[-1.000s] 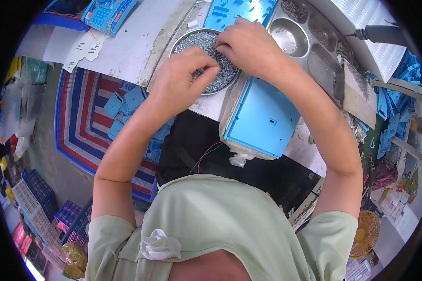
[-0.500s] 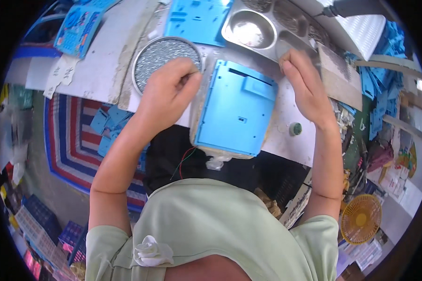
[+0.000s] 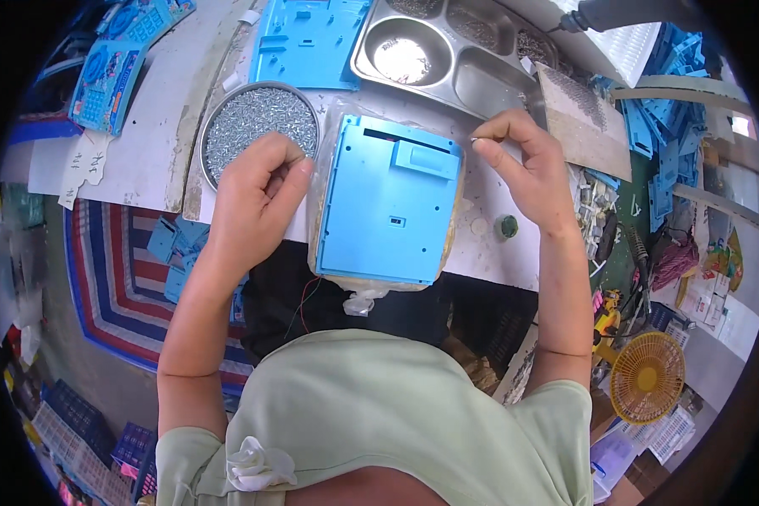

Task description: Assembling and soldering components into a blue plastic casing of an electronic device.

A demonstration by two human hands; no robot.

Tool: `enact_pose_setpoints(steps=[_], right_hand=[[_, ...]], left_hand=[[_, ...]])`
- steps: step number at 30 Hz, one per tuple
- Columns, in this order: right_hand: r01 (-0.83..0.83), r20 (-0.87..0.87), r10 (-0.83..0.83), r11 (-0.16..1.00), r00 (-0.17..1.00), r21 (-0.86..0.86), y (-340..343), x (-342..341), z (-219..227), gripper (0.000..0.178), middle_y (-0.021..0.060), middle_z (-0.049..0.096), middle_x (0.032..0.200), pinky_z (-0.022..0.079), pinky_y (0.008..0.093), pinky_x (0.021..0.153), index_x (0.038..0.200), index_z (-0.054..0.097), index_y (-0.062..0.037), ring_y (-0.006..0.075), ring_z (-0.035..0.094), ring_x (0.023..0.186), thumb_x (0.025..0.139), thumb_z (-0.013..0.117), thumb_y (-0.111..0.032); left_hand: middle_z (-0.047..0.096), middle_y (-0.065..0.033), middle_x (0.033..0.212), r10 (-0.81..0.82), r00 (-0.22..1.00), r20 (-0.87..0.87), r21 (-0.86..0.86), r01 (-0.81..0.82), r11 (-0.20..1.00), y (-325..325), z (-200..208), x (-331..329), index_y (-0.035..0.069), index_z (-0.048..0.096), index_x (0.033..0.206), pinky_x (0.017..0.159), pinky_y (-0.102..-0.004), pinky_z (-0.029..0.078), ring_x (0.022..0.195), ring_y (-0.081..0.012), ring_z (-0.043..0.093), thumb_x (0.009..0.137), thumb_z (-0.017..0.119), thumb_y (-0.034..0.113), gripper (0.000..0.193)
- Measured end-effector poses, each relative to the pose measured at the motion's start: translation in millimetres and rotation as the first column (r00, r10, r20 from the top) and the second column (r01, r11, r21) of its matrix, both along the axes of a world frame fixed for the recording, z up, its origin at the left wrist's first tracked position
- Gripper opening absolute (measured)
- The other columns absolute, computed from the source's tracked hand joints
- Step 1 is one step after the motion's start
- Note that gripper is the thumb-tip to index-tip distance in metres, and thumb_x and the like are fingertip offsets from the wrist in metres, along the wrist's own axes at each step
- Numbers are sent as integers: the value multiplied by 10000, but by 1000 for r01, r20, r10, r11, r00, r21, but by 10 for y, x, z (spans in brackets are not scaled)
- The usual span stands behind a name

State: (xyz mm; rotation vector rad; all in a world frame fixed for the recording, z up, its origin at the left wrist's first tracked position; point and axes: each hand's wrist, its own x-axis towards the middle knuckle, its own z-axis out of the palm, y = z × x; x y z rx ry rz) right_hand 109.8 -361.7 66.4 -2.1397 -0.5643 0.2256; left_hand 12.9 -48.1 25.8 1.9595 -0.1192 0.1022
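A light blue plastic panel [image 3: 371, 228] lies flat on a plastic-wrapped pad [image 3: 451, 240] at the table's near edge. It has a long slot along its far side, a raised block and small holes. My left hand [image 3: 261, 198] hovers at the panel's left, fingers curled in and thumb against them; whatever it holds is hidden. Behind it stands a round metal bowl [image 3: 204, 156] of small silver screws. Off the panel's far right corner, my right hand [image 3: 527, 173] pinches thumb and forefinger together, with a tiny pale thing at the tips, too small to name.
A steel compartment tray [image 3: 447, 63] with small metal parts stands at the back, beside another blue panel [image 3: 308, 42]. A small green round container [image 3: 506, 226] sits right of the pad. Blue parts [image 3: 675, 152] are piled far right. A yellow fan [image 3: 648, 378] stands lower right.
The view has shifted, so the table appears further left. My left hand has drawn back a little from the bowl and panel. My right fingertips have moved nearer, away from the tray.
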Motion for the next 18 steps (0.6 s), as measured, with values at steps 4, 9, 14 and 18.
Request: enact_pose_setpoints(steps=[4, 9, 14, 18], right_hand=[[-187, 383, 204, 979, 901, -81, 275, -45, 203, 141, 77, 659, 837, 474, 354, 793, 915, 698, -30, 267, 584, 837, 802, 777, -56], [-195, 622, 236, 971, 747, -134, 609, -307, 304, 224, 45, 642, 823, 458, 395, 763, 873, 670, -86, 281, 567, 818, 704, 810, -39], [-185, 694, 271, 962, 667, -198, 656, -394, 296, 257, 34, 618, 817, 456, 407, 768, 872, 657, -88, 267, 573, 823, 663, 804, -55], [-195, 693, 313, 949, 650, -246, 643, -441, 317, 264, 33, 607, 814, 460, 414, 776, 869, 654, -77, 262, 576, 826, 648, 797, -63]], left_hand=[[546, -21, 814, -93, 996, 15, -52, 93, 994, -99, 227, -3, -5, 618, 882, 656, -257, 382, 726, -94, 475, 963, 629, 34, 90], [653, -24, 877, -188, 968, -164, -325, 127, 937, -373, 479, 17, -18, 719, 948, 683, -238, 441, 780, -70, 561, 943, 693, 47, 70], [654, 8, 858, -136, 966, -222, -313, 61, 948, -456, 424, -20, -17, 725, 948, 669, -221, 433, 756, -41, 541, 944, 705, 64, 83], [640, 23, 850, -132, 973, -188, -270, 78, 960, -482, 409, -39, -14, 717, 928, 647, -208, 410, 730, -24, 503, 936, 708, 60, 76]])
